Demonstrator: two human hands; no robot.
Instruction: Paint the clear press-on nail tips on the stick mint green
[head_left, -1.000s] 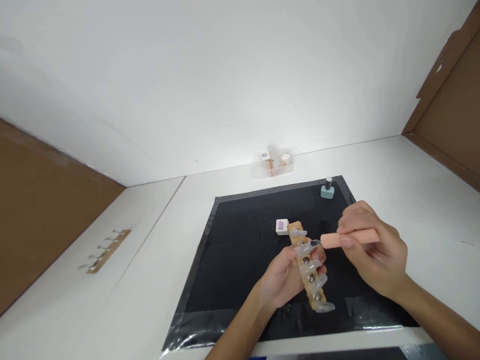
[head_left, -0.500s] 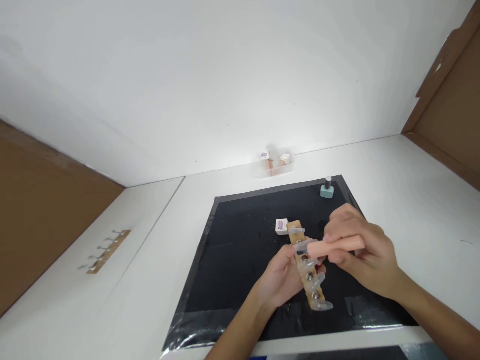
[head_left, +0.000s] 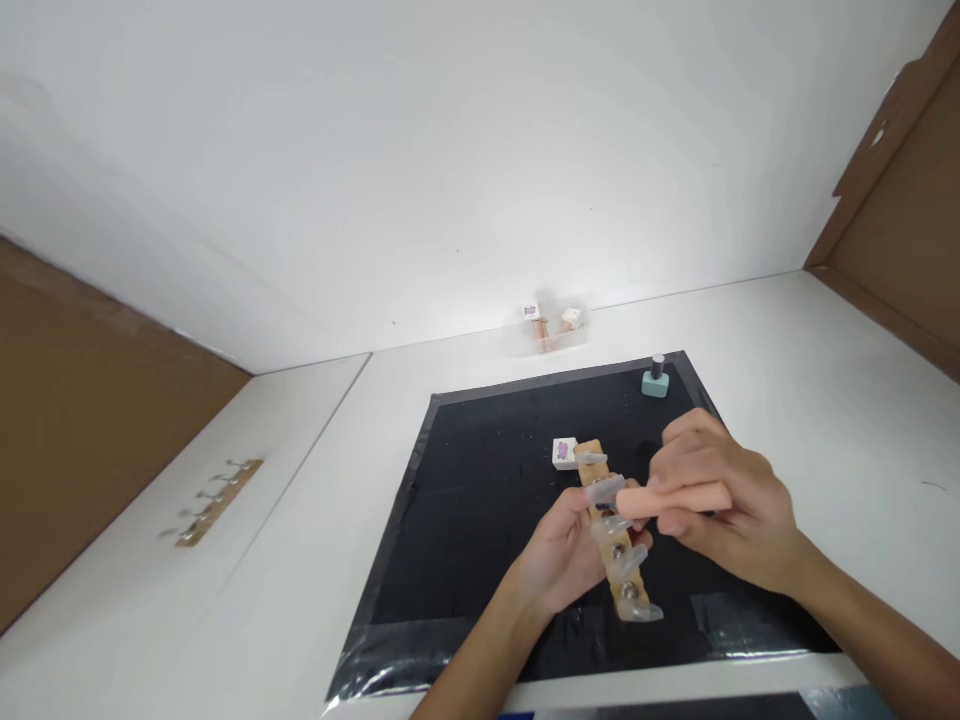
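Observation:
My left hand [head_left: 562,550] grips a wooden strip [head_left: 598,530] from below, its thumb at the edge. Several clear false nail tips [head_left: 628,562] sit across the strip on round metal mounts. In my right hand [head_left: 731,500], pinched between thumb and fingers, is a long peach-coloured nail polish brush cap [head_left: 675,499]. Its left end meets the nail tips near my left thumb; the brush itself is hard to make out. Just beyond the strip stands a small white square bottle [head_left: 564,453] with a purple picture.
A black mat [head_left: 480,500] lies under my hands. A mint-green polish bottle [head_left: 655,380] with a dark cap stands at its far right. A clear tray [head_left: 551,342] with white and peach bottles is by the wall. Another strip with nail tips [head_left: 217,505] lies far left.
Both hands keep nearly the same place. The strip in my left hand has turned slightly, and the peach cap has shifted a little.

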